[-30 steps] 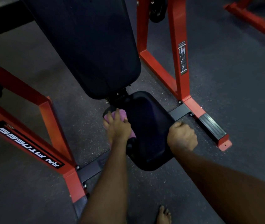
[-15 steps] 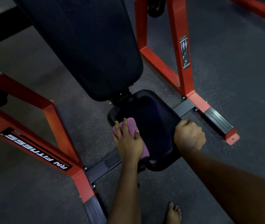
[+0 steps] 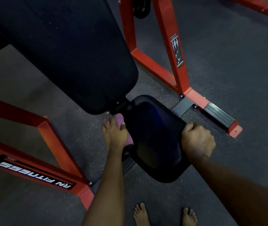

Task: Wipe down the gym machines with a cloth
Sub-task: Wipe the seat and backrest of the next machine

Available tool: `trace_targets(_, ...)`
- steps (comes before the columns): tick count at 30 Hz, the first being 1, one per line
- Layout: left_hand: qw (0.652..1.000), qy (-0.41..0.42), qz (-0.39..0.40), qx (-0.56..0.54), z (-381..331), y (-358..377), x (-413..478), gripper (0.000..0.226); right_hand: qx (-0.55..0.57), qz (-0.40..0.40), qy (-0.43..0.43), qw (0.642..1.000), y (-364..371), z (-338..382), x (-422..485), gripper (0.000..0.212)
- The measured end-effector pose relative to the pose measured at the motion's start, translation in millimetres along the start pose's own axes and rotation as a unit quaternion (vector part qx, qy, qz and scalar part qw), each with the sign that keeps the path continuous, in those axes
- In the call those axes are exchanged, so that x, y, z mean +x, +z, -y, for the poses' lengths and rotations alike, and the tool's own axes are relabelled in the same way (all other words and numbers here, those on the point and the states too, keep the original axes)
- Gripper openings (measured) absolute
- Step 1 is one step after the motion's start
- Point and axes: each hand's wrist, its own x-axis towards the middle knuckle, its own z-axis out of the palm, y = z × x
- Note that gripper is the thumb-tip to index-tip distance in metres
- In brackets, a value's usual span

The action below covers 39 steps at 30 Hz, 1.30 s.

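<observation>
Pressing the pink cloth (image 3: 119, 119) under the flat left hand (image 3: 114, 136) against the bench seat (image 3: 152, 136) beside the backrest (image 3: 64, 54), while gripping its far edge with the curled right hand (image 3: 197, 141), probably to steady the pad against rubbing.

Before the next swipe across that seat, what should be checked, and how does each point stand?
1. Cloth under hand: ok. The left hand presses the pink cloth on the seat's left edge.
2. Seat steadied: ok. The right hand curls over its right edge.
3. Path across the seat free: ok. Nothing lies on it.
4. Seat already clean: cannot tell, too dark.
5. Bare feet away from the red frame: ok.
</observation>
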Motion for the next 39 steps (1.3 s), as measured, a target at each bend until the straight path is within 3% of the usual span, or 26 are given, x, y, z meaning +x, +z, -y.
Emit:
trace_targets(3,0.98,0.186,0.066,0.024,-5.2,-1.6,6.6,0.059,-0.002,0.004,0.01,1.0,-1.2,0.6,0.5,0.046)
trace_targets(6,0.954,0.258,0.149,0.033,-26.7,-0.6,36.8,0.06,0.002,0.004,0.012,1.0,-2.8,0.9,-0.3,0.045)
trace_targets(10,0.93,0.319,0.176,0.047,-49.0,8.0,80.0,0.056,0.013,0.002,0.019,1.0,-0.6,2.7,2.2,0.045)
trace_targets(20,0.982,0.159,0.104,-0.013,7.1,-4.4,65.9,0.049,0.032,0.0,0.022,0.999,-3.7,3.1,-3.7,0.047)
trace_targets(25,0.992,0.031,0.017,-0.117,47.0,3.7,23.7,0.058,0.029,-0.004,0.011,1.0,-5.9,1.9,-5.6,0.045)
trace_targets(27,0.976,-0.033,-0.036,-0.212,47.4,12.5,1.7,0.059,0.028,-0.004,0.01,1.0,-6.0,0.7,-5.9,0.045)
trace_targets(30,0.884,-0.18,-0.095,-0.421,25.9,15.5,-43.8,0.059,0.021,-0.003,0.001,1.0,-6.6,-0.6,-6.5,0.045)
trace_targets(31,0.852,-0.215,-0.102,-0.467,17.0,16.5,-60.0,0.059,0.02,-0.005,-0.004,1.0,-5.6,-1.5,-5.9,0.046)
trace_targets(33,0.818,-0.269,-0.093,-0.5,1.7,16.7,-89.4,0.058,0.016,-0.01,-0.015,1.0,-4.4,-1.4,-6.7,0.048)
trace_targets(36,0.817,-0.269,-0.08,-0.503,-7.9,14.3,-109.0,0.058,0.015,-0.023,-0.024,0.999,-3.2,-2.0,-6.3,0.046)
trace_targets(39,0.841,-0.272,-0.064,-0.464,-0.8,7.8,-77.8,0.061,0.01,-0.025,-0.032,0.999,-0.5,-4.8,-2.9,0.045)
